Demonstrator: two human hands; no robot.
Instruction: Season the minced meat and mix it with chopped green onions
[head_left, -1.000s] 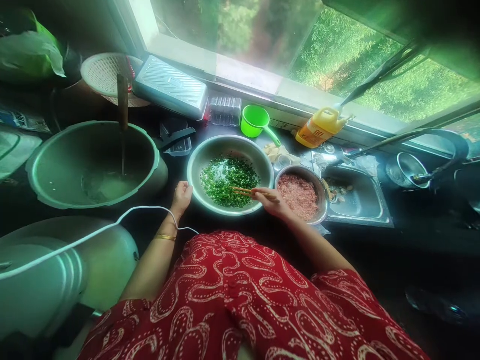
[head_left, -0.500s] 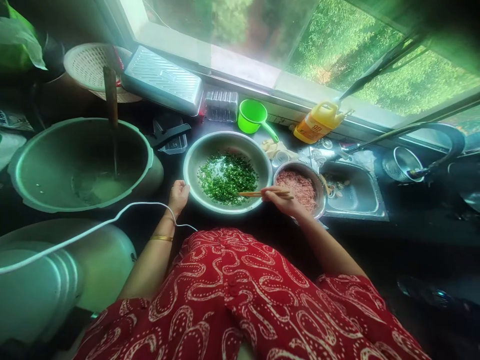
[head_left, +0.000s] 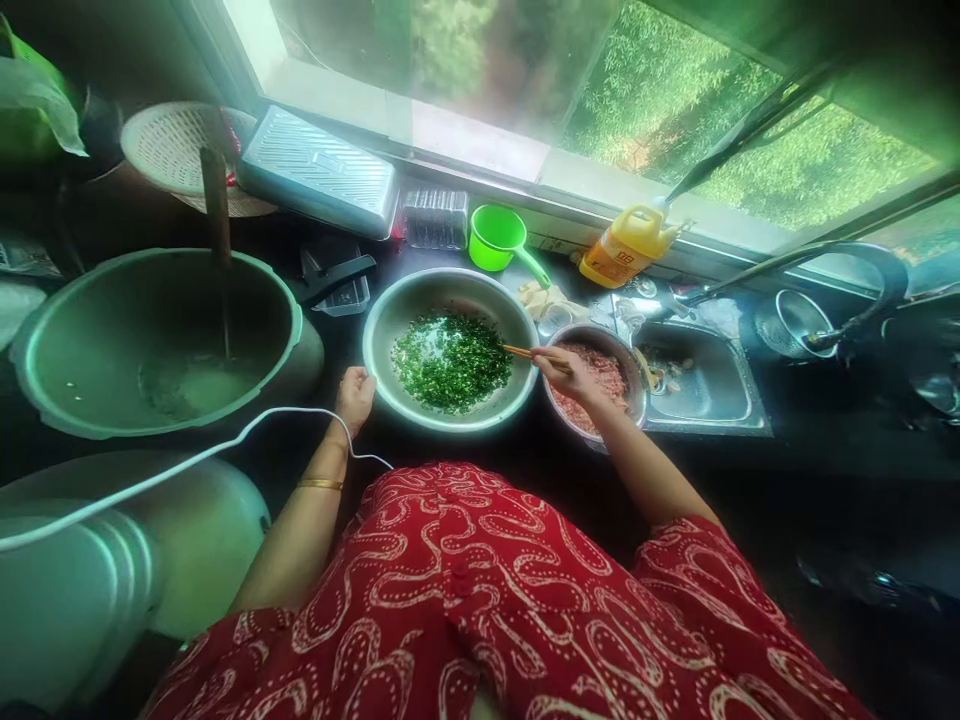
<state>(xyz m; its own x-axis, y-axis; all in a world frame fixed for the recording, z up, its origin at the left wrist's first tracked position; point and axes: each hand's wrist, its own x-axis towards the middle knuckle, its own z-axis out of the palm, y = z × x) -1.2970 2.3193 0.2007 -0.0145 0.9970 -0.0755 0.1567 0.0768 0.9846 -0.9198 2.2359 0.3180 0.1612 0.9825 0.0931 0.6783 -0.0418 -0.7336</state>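
A wide metal basin point(head_left: 382, 385) stands in the middle of the counter, with finely chopped greens point(head_left: 454, 365) spread over its bottom. My left hand point(head_left: 355, 392) is closed on the left rim of this basin. Wooden chopsticks point(head_left: 519, 351) are held in my right hand point(head_left: 562, 370), above the basin's right rim. Their tips reach the right edge of the greens; whether they touch them I cannot tell. Beneath my right hand and wrist is a smaller metal bowl point(head_left: 641, 412) of pink minced meat point(head_left: 611, 375), partly covered by the hand.
To the left stands a large pot point(head_left: 289, 335) with a wooden-handled tool in it. A green dipper point(head_left: 496, 235) and a yellow jug point(head_left: 626, 248) are behind the basin. The sink point(head_left: 720, 385) lies to the right. A white cable point(head_left: 247, 425) crosses near my left wrist.
The chopsticks in my right hand have moved up and right, from the lower part of the greens to their right edge. My left hand stays on the rim.
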